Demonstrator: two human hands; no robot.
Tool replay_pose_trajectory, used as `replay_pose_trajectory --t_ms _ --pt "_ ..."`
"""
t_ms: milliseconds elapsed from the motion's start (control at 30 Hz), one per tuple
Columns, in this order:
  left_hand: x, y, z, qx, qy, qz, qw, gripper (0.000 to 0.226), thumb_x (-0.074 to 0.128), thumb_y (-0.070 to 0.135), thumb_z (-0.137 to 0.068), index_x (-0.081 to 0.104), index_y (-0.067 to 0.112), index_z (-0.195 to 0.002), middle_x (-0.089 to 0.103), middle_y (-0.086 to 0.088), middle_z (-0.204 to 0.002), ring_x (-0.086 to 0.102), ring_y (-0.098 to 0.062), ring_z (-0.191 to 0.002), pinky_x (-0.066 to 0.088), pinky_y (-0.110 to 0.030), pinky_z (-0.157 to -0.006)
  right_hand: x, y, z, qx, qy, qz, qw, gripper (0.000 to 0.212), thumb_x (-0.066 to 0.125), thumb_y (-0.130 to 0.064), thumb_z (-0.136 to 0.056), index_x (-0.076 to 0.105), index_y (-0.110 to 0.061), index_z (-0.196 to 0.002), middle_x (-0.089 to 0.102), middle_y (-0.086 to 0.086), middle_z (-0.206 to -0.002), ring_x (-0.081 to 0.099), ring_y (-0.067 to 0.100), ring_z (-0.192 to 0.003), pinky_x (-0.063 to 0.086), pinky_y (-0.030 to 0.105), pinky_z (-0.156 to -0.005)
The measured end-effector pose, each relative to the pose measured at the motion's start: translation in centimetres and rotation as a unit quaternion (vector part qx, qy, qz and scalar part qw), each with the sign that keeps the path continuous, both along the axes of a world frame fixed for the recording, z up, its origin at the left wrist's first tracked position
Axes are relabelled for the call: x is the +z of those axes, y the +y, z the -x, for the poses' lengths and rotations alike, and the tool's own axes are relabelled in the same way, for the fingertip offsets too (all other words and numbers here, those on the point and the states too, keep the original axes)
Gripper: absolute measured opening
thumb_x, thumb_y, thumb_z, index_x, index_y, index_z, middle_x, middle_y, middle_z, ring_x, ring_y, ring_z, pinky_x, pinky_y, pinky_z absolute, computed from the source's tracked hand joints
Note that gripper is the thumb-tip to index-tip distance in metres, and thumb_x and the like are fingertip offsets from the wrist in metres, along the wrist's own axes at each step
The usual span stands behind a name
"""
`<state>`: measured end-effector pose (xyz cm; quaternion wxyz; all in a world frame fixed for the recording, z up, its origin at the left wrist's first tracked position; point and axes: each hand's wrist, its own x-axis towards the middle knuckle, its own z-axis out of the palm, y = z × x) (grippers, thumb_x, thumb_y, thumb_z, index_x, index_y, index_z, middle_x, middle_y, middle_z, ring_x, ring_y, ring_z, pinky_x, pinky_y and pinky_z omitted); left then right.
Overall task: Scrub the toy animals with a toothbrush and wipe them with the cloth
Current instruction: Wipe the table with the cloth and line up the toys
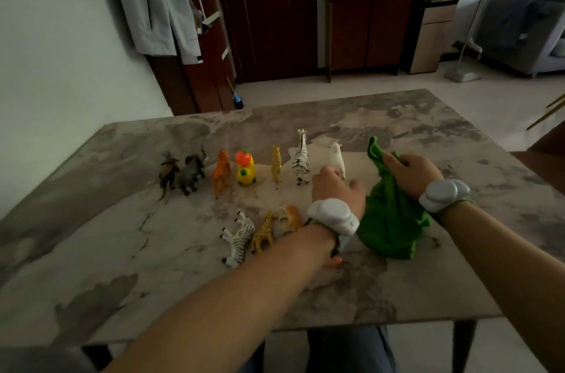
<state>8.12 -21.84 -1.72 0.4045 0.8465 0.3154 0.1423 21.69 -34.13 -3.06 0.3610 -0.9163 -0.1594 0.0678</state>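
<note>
My right hand [409, 172] grips a green cloth [391, 219], which hangs down onto the marble table [122, 250]. My left hand [334, 190] reaches the near end of a white toy animal [337, 157]; its thumb is spread to the right, away from the toy. The white toy stands at the right end of a back row with a zebra [301, 158], a spotted cat [276, 164], a yellow-orange toy [244, 172], a tiger [220, 174], an elephant [192, 174] and a brown horned animal [168, 174]. An orange tip [335, 261] pokes out under my left wrist.
Nearer to me, left of my left wrist, lie a second zebra [240, 238], a giraffe [264, 233] and an orange-and-white animal [290, 216]. The table's front edge runs just above my lap. Dark cabinets and a door stand beyond the far edge.
</note>
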Motion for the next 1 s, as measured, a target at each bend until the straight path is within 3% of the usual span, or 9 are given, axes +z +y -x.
replay_pose_trajectory --t_ms 133,367,533,633,733,800,867,933,1000 --pt "1.0 5.8 3.2 -0.071 0.082 -0.122 0.987 0.026 0.058 0.018 -0.09 0.064 0.013 -0.115 0.066 -0.008 -0.119 0.061 -0.029 -0.111 0.048 -0.032 -0.09 1.0 0.7 1.6 0.012 0.008 0.008 1.0 0.059 0.045 -0.053 -0.1 0.055 -0.003 -0.072 0.05 0.013 -0.065 0.047 0.029 -0.061 0.034 0.034 -0.059" --pt "-1.7 8.0 4.4 -0.157 0.286 -0.188 0.926 0.051 0.069 0.055 -0.081 0.066 0.017 -0.114 0.067 -0.009 -0.118 0.065 -0.029 -0.106 0.05 -0.032 -0.084 1.7 1.7 4.2 0.023 -0.016 0.007 1.0 0.056 0.047 -0.052 -0.1 0.052 -0.008 -0.066 0.052 0.013 -0.065 0.048 0.028 -0.059 0.036 0.034 -0.058" --pt "-1.8 7.0 4.4 -0.189 0.295 -0.238 0.906 0.071 0.07 0.07 -0.071 0.061 0.019 -0.12 0.06 -0.007 -0.113 0.061 -0.026 -0.093 0.042 -0.026 -0.067 2.2 0.9 4.9 0.017 -0.022 0.011 1.0 0.056 0.047 -0.052 -0.1 0.05 -0.008 -0.066 0.05 0.011 -0.063 0.046 0.027 -0.058 0.034 0.033 -0.056" --pt "-1.0 6.7 4.6 -0.2 0.29 -0.274 0.895 0.038 0.072 0.057 -0.079 0.056 0.024 -0.088 0.048 0.002 -0.079 0.038 -0.013 -0.058 0.03 -0.025 -0.051 2.2 0.4 5.1 0.003 -0.018 0.0 1.0 0.056 0.048 -0.052 -0.1 0.053 -0.005 -0.071 0.053 0.015 -0.068 0.049 0.029 -0.062 0.036 0.034 -0.057" --pt "0.8 5.2 4.5 -0.197 0.2 -0.301 0.911 0.024 0.055 0.038 -0.095 0.06 0.016 -0.085 0.059 -0.003 -0.084 0.056 -0.021 -0.073 0.037 -0.029 -0.063 2.4 0.0 5.2 -0.011 -0.011 -0.035 0.999 0.056 0.046 -0.049 -0.102 0.065 0.001 -0.085 0.065 0.021 -0.084 0.059 0.035 -0.074 0.044 0.037 -0.067" --pt "2.1 3.9 4.3 -0.165 0.071 -0.184 0.966 0.03 0.053 0.039 -0.094 0.066 0.013 -0.099 0.067 -0.008 -0.094 0.063 -0.029 -0.085 0.044 -0.03 -0.067 2.7 0.3 5.5 -0.024 -0.016 -0.095 0.995 0.053 0.044 -0.048 -0.102 0.071 -0.003 -0.097 0.069 0.02 -0.092 0.064 0.036 -0.085 0.049 0.037 -0.075" --pt "2.7 2.5 3.2 -0.138 -0.053 0.04 0.988 0.035 0.053 0.041 -0.096 0.067 0.011 -0.108 0.072 -0.01 -0.097 0.069 -0.032 -0.086 0.057 -0.039 -0.075 3.2 1.0 6.1 -0.013 -0.041 -0.154 0.987 0.046 0.044 -0.047 -0.102 0.071 -0.011 -0.093 0.069 0.015 -0.093 0.064 0.027 -0.082 0.047 0.031 -0.072" --pt "3.0 1.0 2.0 -0.093 -0.108 0.246 0.959 0.039 0.061 0.043 -0.091 0.069 0.007 -0.103 0.073 -0.015 -0.098 0.072 -0.035 -0.087 0.059 -0.049 -0.083 3.3 1.8 6.9 0.033 -0.113 -0.163 0.98 0.037 0.046 -0.044 -0.103 0.067 -0.017 -0.086 0.06 0.007 -0.096 0.058 0.015 -0.078 0.045 0.028 -0.069" --pt "2.6 0.4 1.0 -0.048 -0.14 0.341 0.928 0.037 0.065 0.04 -0.087 0.071 0.003 -0.084 0.074 -0.017 -0.091 0.072 -0.034 -0.087 0.059 -0.049 -0.086 3.1 2.1 7.1 0.076 -0.201 -0.139 0.967 0.026 0.053 -0.04 -0.1 0.069 -0.02 -0.093 0.051 0.001 -0.097 0.053 0.014 -0.078 0.044 0.026 -0.07"
